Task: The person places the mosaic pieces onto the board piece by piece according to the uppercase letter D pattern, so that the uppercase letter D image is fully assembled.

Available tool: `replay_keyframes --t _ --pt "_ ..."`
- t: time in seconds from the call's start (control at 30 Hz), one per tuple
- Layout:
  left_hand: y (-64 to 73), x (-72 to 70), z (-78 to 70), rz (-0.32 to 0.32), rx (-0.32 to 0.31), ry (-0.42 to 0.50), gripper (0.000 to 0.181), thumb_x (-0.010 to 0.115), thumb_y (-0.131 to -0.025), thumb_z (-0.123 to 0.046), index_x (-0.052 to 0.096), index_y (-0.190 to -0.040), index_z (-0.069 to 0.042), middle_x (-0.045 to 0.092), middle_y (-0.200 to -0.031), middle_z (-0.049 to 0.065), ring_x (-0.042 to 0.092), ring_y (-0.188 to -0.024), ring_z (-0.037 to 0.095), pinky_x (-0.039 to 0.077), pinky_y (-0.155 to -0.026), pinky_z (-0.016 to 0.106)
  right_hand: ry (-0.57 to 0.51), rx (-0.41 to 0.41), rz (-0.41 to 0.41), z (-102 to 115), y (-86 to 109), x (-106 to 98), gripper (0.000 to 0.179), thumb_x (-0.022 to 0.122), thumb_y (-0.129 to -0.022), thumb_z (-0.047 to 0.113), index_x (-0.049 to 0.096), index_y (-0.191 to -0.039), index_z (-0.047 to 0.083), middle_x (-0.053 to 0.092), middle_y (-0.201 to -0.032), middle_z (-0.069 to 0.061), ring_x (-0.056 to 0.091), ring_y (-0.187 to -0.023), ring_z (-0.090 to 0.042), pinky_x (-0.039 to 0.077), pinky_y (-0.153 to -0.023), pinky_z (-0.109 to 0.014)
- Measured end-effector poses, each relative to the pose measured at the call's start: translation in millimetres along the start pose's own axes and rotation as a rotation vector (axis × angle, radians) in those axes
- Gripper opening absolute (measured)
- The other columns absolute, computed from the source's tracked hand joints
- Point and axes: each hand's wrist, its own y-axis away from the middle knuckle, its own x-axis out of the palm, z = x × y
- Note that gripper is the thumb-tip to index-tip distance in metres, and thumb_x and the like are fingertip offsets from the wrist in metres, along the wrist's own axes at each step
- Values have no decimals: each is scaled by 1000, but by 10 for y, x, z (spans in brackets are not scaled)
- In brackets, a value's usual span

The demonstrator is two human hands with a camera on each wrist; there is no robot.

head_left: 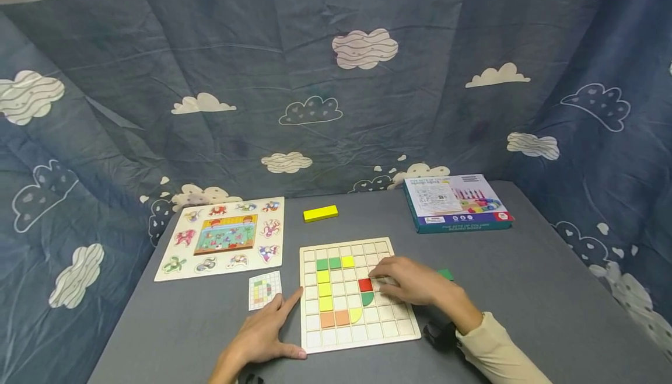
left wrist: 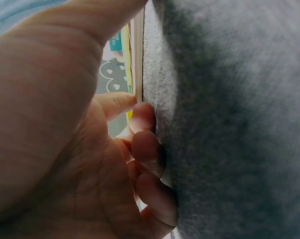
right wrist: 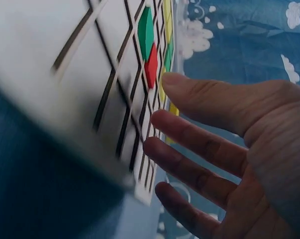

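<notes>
A wooden grid board (head_left: pixel 388 343) lies on the table with coloured tiles in its cells. Green, yellow and orange tiles line its left part; a red tile (head_left: pixel 365 285) and a rounded green tile (head_left: pixel 367 299) sit right of the middle. My left hand (head_left: pixel 265 331) rests at the board's left edge, thumb and index finger spread along it. Over the board's right side, my right hand (head_left: pixel 412 282) hovers with fingertips beside the red tile. In the right wrist view its thumb and fingers (right wrist: pixel 199 144) are apart, holding nothing.
A small pattern card (head_left: pixel 265 290) lies left of the board. Behind it is a sea-animal puzzle (head_left: pixel 178 244). A yellow block (head_left: pixel 320 213) lies at the back, and a boxed toy set (head_left: pixel 457 203) at the back right. Something green (head_left: pixel 445 274) shows behind my right wrist.
</notes>
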Motion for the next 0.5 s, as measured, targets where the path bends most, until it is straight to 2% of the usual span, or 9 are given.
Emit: replay_keyframes --t 0.3,0.5 --pt "-3 27 3 -3 10 -13 123 80 -63 -71 26 -160 -20 45 -102 0 42 -85 15 39 -67 33 16 127 -34 -272 432 -162 29 73 -92 18 72 -119 10 69 -119 -5 65 -112 -27 50 -95 -50" --pt "3 27 -10 -19 18 -17 122 81 -63 -69 26 -160 -20 44 -101 0 42 -86 15 39 -68 34 29 201 -72 -493 675 -237 32 76 -90 21 71 -119 7 68 -115 -7 65 -108 -30 50 -93 -52"
